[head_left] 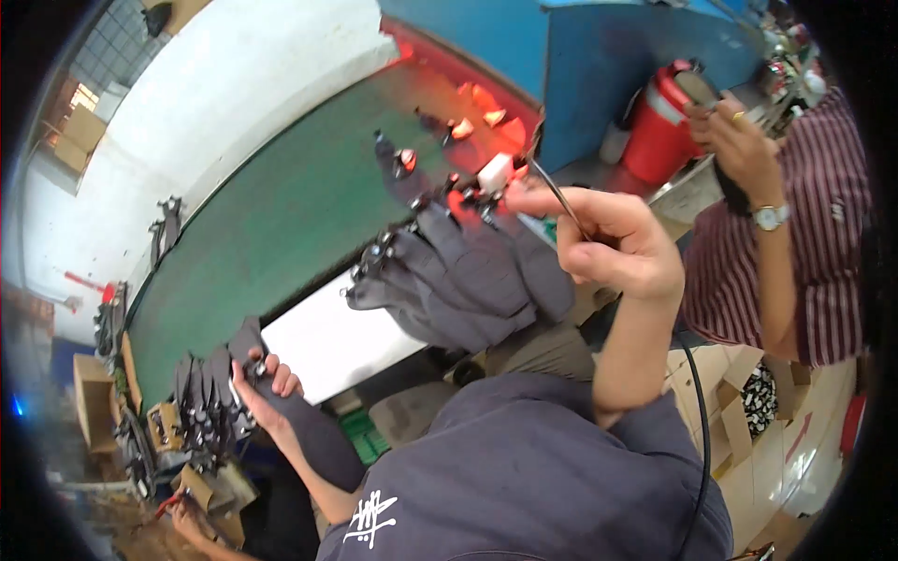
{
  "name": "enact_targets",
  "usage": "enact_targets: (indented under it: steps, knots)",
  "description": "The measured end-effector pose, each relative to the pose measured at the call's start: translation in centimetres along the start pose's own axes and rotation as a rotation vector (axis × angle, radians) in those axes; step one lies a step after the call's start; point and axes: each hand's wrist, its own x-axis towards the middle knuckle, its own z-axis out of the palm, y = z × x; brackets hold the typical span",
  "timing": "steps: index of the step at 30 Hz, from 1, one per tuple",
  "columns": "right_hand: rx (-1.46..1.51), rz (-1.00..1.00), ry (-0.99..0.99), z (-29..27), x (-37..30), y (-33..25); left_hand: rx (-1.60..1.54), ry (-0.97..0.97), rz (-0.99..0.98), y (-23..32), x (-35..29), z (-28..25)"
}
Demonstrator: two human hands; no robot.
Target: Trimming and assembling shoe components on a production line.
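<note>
1. Dark blue work shirt (543, 467): nearest the camera, lower middle; both bare forearms extend from it.
2. Right hand (627, 245): raised to the right of centre. Grip: narrow, pinched on a slim metal rod (560, 198) whose upper end points up and left. Black cable (700, 411) hangs beside the forearm; whether it joins the rod cannot be told.
3. Left hand (267, 379): lower left. Grip: fingers curled at the upper end of a dark grey elongated piece (323, 438), which appears to lie along the forearm.
4. Step in hand (judgement): holding piece and rod separately, well apart. Bringing them together would call for a steady left grip and a rod path clear of the pile.
5. Pile of similar grey pieces (477, 266): at the near edge of the green tabletop (281, 206), right of a white board (327, 341). Another group of dark pieces (190, 381) lies left of the left hand.
6. Containers: cardboard carton (739, 439) on the floor at right holds small black-and-white parts (760, 397). Red container (645, 140) with a white band: contents hidden. Green crate (363, 432) below the board: contents unclear.
7. Co-worker in striped shirt (832, 224): at right, holding a dark rounded object (696, 89).
</note>
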Motion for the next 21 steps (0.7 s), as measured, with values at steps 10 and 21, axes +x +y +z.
enact_targets:
  steps: [10,21]
  knots:
    - [0.592,-0.849,-0.607,-0.8,-0.8,-18.3,-0.201,0.021,0.021,-0.5,0.5,-1.2]
    - [-0.451,-0.319,-1.675,-5.6,8.3,-23.0,-0.157,0.209,0.249,1.0,-2.3,-5.0]
